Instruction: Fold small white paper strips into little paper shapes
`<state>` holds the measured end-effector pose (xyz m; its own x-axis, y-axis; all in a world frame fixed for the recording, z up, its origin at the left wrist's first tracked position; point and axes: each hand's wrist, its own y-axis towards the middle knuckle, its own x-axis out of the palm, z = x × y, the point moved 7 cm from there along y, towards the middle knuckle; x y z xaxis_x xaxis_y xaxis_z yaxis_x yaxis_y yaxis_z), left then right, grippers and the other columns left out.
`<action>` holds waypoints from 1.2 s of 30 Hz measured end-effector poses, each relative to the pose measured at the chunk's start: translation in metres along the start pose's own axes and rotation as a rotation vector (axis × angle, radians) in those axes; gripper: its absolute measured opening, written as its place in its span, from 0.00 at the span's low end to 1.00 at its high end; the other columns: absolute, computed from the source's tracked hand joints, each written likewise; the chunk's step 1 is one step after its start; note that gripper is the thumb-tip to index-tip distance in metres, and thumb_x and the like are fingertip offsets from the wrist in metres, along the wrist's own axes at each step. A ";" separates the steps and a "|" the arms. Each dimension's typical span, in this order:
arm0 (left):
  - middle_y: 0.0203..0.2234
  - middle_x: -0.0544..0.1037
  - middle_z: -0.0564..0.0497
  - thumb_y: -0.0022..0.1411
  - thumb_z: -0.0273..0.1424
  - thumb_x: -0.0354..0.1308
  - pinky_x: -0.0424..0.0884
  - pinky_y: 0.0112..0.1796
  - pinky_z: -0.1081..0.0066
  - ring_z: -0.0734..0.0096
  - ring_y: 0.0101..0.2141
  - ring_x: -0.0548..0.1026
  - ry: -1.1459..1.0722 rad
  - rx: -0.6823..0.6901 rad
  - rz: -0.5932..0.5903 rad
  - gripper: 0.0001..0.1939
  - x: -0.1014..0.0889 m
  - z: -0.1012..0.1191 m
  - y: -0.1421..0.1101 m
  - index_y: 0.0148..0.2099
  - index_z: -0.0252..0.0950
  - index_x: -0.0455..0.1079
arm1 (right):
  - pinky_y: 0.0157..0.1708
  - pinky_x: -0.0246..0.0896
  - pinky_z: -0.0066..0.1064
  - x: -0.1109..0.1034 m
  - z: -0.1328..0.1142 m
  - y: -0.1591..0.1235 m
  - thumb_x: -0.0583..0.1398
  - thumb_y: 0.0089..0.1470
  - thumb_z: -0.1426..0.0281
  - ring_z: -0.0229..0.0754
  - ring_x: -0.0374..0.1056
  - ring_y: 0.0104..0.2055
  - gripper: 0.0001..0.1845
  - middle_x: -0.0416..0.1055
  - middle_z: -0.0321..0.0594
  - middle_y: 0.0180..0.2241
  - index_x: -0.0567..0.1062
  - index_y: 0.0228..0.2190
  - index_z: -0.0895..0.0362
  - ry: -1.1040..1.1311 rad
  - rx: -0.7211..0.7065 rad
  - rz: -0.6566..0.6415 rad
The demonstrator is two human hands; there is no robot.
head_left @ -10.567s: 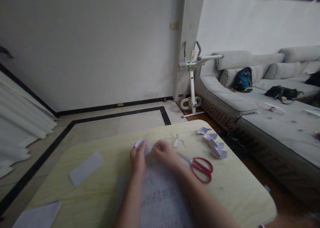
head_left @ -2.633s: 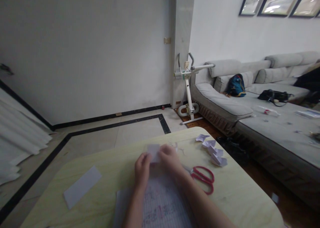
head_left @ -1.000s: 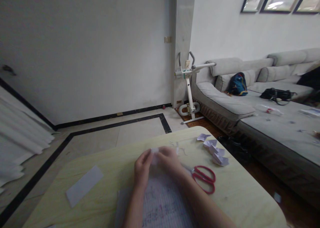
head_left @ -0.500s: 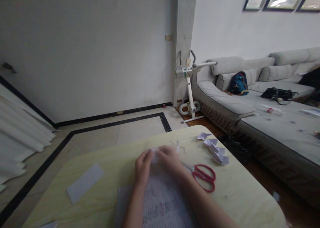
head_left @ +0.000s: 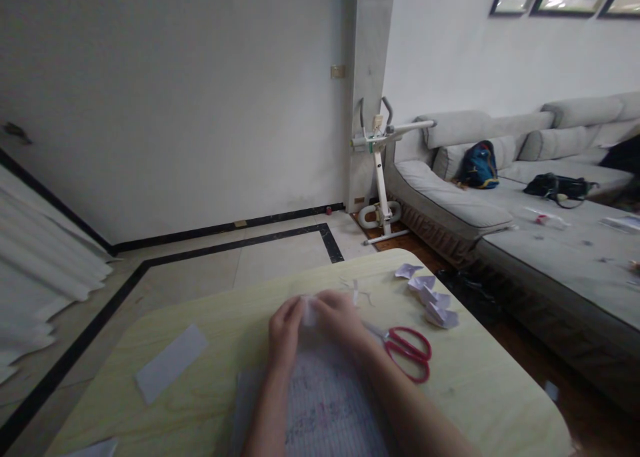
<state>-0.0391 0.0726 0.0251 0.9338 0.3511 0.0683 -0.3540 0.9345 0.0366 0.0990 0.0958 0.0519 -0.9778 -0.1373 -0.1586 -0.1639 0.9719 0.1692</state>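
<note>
A small piece of white paper (head_left: 309,312) is pinched between my two hands, above the far end of a lined, written-on notebook (head_left: 330,403). My left hand (head_left: 285,323) grips its left side, and my right hand (head_left: 340,315) has closed on its right side. How the paper is folded is hard to make out. Red-handled scissors (head_left: 409,353) lie beside my right forearm, their blades partly hidden by it. Several folded paper pieces (head_left: 434,298) sit in a row at the table's right edge. Thin paper scraps (head_left: 356,291) lie just past my right hand.
On the left of the pale wooden table (head_left: 220,337) rests a white paper strip (head_left: 171,363), with another paper (head_left: 93,449) at the near left edge. Beyond stand an exercise machine (head_left: 381,170) and a grey sofa (head_left: 450,203) holding a backpack (head_left: 480,165) and a black bag (head_left: 560,187).
The view has shifted very slightly. Both hands stay nearly in place with the paper between them, and a little more of the paper shows between the fingers.
</note>
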 end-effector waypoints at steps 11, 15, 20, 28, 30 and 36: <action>0.29 0.77 0.49 0.50 0.38 0.59 0.67 0.34 0.72 0.66 0.33 0.73 0.035 -0.016 -0.026 0.14 0.000 0.002 -0.001 0.35 0.32 0.73 | 0.23 0.52 0.23 0.002 0.000 0.001 0.57 0.49 0.69 0.35 0.60 0.24 0.12 0.68 0.34 0.19 0.73 0.20 0.60 -0.067 -0.046 -0.006; 0.29 0.77 0.49 0.50 0.38 0.59 0.67 0.34 0.71 0.66 0.32 0.73 0.024 -0.018 -0.015 0.15 -0.001 -0.001 0.000 0.35 0.32 0.73 | 0.24 0.53 0.23 0.003 0.001 0.001 0.56 0.50 0.69 0.35 0.61 0.25 0.12 0.68 0.35 0.20 0.74 0.21 0.60 -0.083 -0.052 -0.019; 0.31 0.78 0.48 0.48 0.37 0.60 0.67 0.38 0.69 0.64 0.36 0.73 0.032 -0.002 -0.002 0.14 -0.002 0.001 0.001 0.35 0.32 0.74 | 0.25 0.54 0.23 0.002 0.002 0.001 0.56 0.51 0.69 0.35 0.62 0.25 0.12 0.69 0.36 0.21 0.74 0.21 0.61 -0.101 -0.065 -0.006; 0.34 0.78 0.46 0.50 0.37 0.60 0.67 0.41 0.67 0.62 0.38 0.73 0.024 0.010 -0.038 0.15 -0.001 0.000 0.001 0.36 0.32 0.74 | 0.25 0.55 0.24 0.001 0.001 0.000 0.57 0.50 0.69 0.35 0.63 0.26 0.11 0.70 0.36 0.21 0.75 0.22 0.61 -0.073 -0.033 0.004; 0.34 0.78 0.46 0.50 0.37 0.59 0.67 0.41 0.67 0.63 0.38 0.73 0.024 0.003 -0.040 0.14 -0.001 -0.001 0.001 0.36 0.32 0.74 | 0.25 0.55 0.24 0.001 0.002 0.000 0.57 0.49 0.69 0.36 0.63 0.25 0.10 0.70 0.36 0.21 0.75 0.22 0.61 -0.072 -0.022 0.010; 0.35 0.78 0.47 0.50 0.37 0.59 0.67 0.41 0.68 0.63 0.39 0.74 -0.004 0.013 -0.058 0.14 0.001 -0.001 0.001 0.37 0.33 0.75 | 0.25 0.56 0.24 0.001 0.005 0.000 0.58 0.49 0.69 0.36 0.63 0.25 0.10 0.70 0.36 0.21 0.75 0.23 0.61 -0.050 -0.030 0.012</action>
<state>-0.0389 0.0743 0.0237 0.9526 0.2962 0.0695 -0.3001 0.9524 0.0539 0.0981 0.0970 0.0471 -0.9720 -0.1157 -0.2047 -0.1573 0.9670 0.2004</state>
